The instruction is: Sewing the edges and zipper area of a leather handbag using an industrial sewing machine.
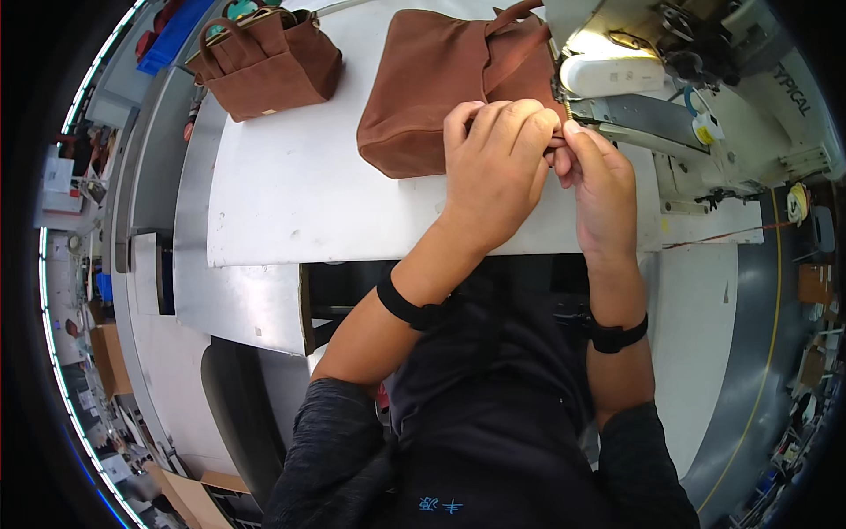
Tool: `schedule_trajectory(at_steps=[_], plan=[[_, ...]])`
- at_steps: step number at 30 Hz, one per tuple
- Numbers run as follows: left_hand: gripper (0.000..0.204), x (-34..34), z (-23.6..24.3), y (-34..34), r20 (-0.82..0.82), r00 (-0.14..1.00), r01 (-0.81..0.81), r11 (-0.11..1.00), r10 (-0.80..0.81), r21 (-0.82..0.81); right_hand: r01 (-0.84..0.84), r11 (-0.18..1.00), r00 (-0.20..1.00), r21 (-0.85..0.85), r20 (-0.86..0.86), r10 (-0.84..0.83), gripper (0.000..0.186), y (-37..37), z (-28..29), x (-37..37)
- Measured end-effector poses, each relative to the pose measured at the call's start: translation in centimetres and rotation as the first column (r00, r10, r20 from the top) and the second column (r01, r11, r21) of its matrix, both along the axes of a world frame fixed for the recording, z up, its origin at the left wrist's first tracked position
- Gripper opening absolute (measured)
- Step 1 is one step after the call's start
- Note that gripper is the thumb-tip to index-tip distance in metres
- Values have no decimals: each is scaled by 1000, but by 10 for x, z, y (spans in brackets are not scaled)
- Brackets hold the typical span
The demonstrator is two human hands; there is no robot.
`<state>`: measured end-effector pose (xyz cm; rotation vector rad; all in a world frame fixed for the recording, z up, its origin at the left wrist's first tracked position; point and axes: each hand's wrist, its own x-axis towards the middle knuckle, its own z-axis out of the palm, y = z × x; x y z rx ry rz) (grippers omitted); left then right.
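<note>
A large brown leather bag (pixel 423 88) with straps lies on the white worktop (pixel 308 203), its right end by the sewing machine (pixel 634 123). At that end a brass zipper (pixel 568 112) shows. My left hand (pixel 496 167), back upward, has curled fingers on the bag's edge by the zipper; its fingertips are partly hidden. My right hand (pixel 601 185) pinches at the zipper's lower end, thumb uppermost, close against my left fingers. What exactly lies between the fingertips is small and partly covered.
A smaller brown handbag (pixel 264 75) with handles stands at the back left. A blue bin (pixel 165 44) is beyond it. A metal side table (pixel 238 300) adjoins the worktop below left. A red cord (pixel 718 236) runs across the right side, and a dark seat (pixel 225 397) is lower left.
</note>
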<state>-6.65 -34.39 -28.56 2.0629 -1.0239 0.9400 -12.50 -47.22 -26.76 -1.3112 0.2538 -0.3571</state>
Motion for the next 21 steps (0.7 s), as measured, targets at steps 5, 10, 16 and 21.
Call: schedule_trajectory(at_steps=[5,10,16,21], plan=[[22,7,3,4,76,997,10,1000,-10,0,20,999,999,44,24,-21,23,4,-8,-2],[20,15,1,6,155,984,95,995,-92,-13,34,992,995,122,89,-45,22,8,-17,-1],[22,17,0,7,145,984,104,994,-101,-15,79,986,994,144,57,-88,25,9,-14,0],[21,27,0,3,132,982,136,991,-133,-17,105,988,992,112,59,-112,25,6,-10,10]])
